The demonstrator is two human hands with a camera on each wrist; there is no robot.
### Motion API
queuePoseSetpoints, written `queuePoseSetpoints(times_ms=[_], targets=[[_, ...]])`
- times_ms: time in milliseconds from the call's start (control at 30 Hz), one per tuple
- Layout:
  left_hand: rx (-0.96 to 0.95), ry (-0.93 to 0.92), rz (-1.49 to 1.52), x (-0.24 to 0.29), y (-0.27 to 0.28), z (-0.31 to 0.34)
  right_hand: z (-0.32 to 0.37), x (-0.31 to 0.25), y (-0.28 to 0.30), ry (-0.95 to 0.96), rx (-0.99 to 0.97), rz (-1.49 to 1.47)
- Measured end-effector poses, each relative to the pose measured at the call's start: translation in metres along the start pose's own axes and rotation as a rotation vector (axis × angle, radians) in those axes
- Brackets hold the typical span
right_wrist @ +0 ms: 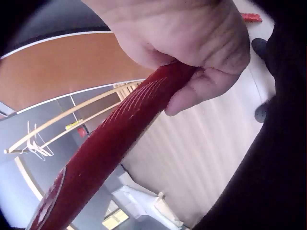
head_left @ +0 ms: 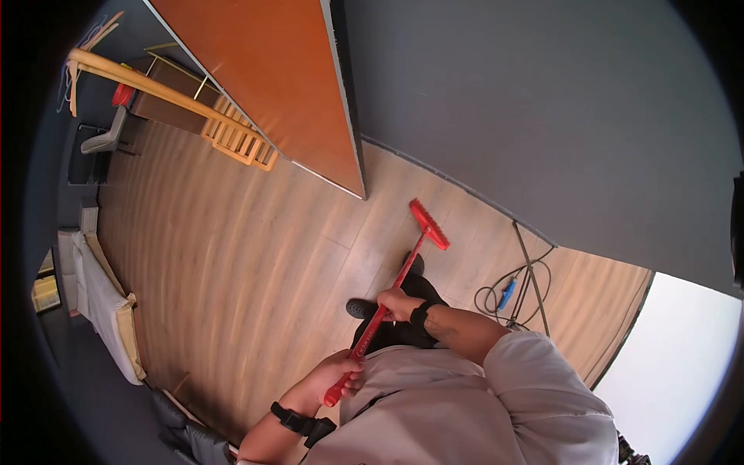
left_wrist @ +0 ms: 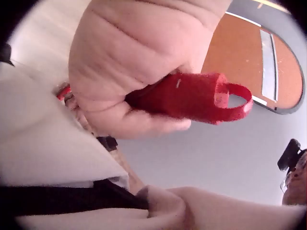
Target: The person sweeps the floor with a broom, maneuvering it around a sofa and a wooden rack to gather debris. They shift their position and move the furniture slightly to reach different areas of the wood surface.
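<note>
A red broom [head_left: 370, 335] slants from the person's waist down to the floor ahead of the feet. Its red bristled head [head_left: 428, 223] lies just beyond the dark shoes. Near the top end of the handle, my left hand [head_left: 339, 377] wraps round the shaft; the hanging loop [left_wrist: 242, 103] at that end sticks out past the hand in the left wrist view. Farther down, my right hand [head_left: 397, 304] grips the same handle, thumb and fingers curled about it. Ridged grooves mark the shaft [right_wrist: 129, 112] above this hand in the right wrist view.
An orange panel [head_left: 271, 70] stands ahead, beside a grey wall [head_left: 542, 116]. To the right, stand legs [head_left: 529, 271] rise among a looped black cable and a blue object [head_left: 508, 294]. A wooden clothes rack [head_left: 155, 87] and a cushioned seat [head_left: 105, 298] are at left.
</note>
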State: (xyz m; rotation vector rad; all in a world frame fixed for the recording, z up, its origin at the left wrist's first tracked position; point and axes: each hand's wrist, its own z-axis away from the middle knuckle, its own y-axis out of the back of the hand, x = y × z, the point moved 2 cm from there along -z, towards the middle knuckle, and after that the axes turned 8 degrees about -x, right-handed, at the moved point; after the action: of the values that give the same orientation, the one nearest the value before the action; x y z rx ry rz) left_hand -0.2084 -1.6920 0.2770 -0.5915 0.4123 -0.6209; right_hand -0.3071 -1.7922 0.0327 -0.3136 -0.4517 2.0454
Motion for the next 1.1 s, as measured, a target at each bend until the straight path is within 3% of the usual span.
queuePoseSetpoints(times_ms=[133,200,433,500,567,700,767,933,1100], targets=[[0.121,-0.003,-0.251,0.006,-0.028,0.009,0.021,-0.008,-0.003,-0.049,-0.013,-0.097],[0.156,0.016,-0.371,0.007,-0.033,-0.001,0.024,-0.010,0.015,0.026,0.002,-0.149],[0.034,0.063,-0.298,0.025,-0.038,-0.052,0.041,-0.020,0.085,0.161,0.202,-0.312],[0.076,0.086,-0.338,0.034,-0.045,-0.072,0.000,0.000,0.140,0.363,0.204,0.096],[0.042,0.078,-0.411,0.042,-0.045,-0.100,0.029,-0.021,0.143,0.209,0.219,-0.189],[-0.020,0.164,-0.260,0.069,-0.065,-0.131,0.024,-0.043,0.159,0.045,0.286,-0.365],[0.023,0.195,-0.259,0.083,-0.065,-0.132,0.017,-0.049,0.160,0.078,0.119,-0.397],[-0.001,0.126,-0.065,0.096,-0.049,-0.110,-0.008,-0.078,0.131,0.068,0.211,-0.281],[-0.028,0.013,0.036,0.078,-0.032,-0.096,-0.019,-0.088,0.105,0.055,0.272,-0.142]])
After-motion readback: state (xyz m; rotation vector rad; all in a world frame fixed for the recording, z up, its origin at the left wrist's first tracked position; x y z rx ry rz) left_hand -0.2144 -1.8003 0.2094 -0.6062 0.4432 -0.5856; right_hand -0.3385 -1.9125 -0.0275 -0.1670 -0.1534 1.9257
